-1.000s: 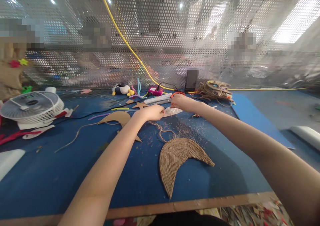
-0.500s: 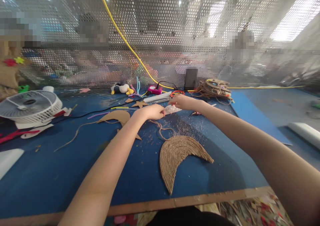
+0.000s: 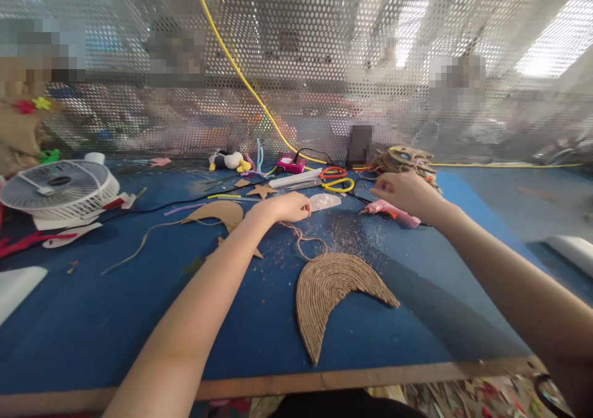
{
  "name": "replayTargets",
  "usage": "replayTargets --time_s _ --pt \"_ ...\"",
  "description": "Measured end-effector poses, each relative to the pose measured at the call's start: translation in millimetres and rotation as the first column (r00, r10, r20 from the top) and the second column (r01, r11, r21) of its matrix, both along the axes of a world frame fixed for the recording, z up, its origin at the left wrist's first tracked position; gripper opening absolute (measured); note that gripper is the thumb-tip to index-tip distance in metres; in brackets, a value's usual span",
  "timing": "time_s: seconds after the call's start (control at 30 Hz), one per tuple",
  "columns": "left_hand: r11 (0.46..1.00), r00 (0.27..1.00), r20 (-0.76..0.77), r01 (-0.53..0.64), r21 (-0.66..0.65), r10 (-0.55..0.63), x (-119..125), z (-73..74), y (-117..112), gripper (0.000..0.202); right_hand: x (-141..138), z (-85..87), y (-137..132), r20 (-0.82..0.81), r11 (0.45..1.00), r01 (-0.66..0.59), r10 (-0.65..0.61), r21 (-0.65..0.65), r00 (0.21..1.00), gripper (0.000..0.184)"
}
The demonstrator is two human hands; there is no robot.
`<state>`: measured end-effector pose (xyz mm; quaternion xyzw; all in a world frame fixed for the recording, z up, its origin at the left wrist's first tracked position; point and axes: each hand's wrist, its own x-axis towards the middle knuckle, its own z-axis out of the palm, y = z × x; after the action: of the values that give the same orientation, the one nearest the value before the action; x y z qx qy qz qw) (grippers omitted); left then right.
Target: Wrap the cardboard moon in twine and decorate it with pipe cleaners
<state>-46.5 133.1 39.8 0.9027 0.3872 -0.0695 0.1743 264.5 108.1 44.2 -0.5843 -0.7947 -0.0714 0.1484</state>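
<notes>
Paper scraps (image 3: 467, 394) litter the floor below the wooden near edge of the tabletop (image 3: 92, 325), whose top is covered in blue. On it, closest in, lies a crescent wound in jute cord (image 3: 331, 288), flat, with its horns pointing right and towards the near edge. A loose cord tail (image 3: 303, 240) loops away from its far side, through a scatter of fibre dust, to the left hand (image 3: 290, 207). That hand rests knuckles-up on the blue cover, its fingers curled shut with the cord running in under them. Just left of it sits a bare cardboard crescent (image 3: 217, 213), and just right of it a pale translucent sheet (image 3: 325, 201). The right hand (image 3: 403, 194) hangs with its fingers loosely bent and holds nothing; directly under it lies a pink glue gun (image 3: 393, 213), and whether they touch is unclear. Beyond are scissors with orange and yellow handles (image 3: 337, 180), a cardboard star (image 3: 262, 191), a heap of cord (image 3: 404, 158) and a small plush toy (image 3: 227, 160). A white fan (image 3: 58, 189) lies face-up at the far left. A perforated metal screen (image 3: 324, 66) closes the back, crossed by a yellow cable (image 3: 241, 78).
</notes>
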Motion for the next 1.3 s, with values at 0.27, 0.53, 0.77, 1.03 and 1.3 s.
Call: replayTargets --time_s 0.27,0.53,0.77,1.03,1.3 --pt "0.998 0.996 0.047 0.069 0.012 -0.07 13.4 -10.1 -3.9 0.025 46.6 -58.4 -19.6 0.056 0.971 0.181 -0.174 -0.158 0.983 0.034" --pt "0.992 0.982 0.148 0.11 0.057 -0.117 30.7 -17.9 -11.5 0.027 46.9 -62.7 -29.2 -0.082 0.925 0.373 -0.378 -0.072 0.922 0.034" --pt "0.98 0.936 0.302 0.152 0.126 -0.183 38.3 -28.1 -10.4 0.026 49.8 -71.1 -24.1 -0.424 0.923 0.375 -0.373 -0.083 0.825 0.043" --pt "0.976 0.928 0.322 0.141 0.168 -0.19 39.8 -27.2 -9.4 0.024 68.1 -79.0 -16.7 -0.341 0.977 0.212 -0.187 0.038 0.921 0.041" --pt "0.96 0.948 0.255 0.127 0.251 -0.192 38.2 -28.9 -8.3 0.025 46.3 -70.3 -28.6 -0.153 0.983 0.179 -0.184 -0.046 0.971 0.032"
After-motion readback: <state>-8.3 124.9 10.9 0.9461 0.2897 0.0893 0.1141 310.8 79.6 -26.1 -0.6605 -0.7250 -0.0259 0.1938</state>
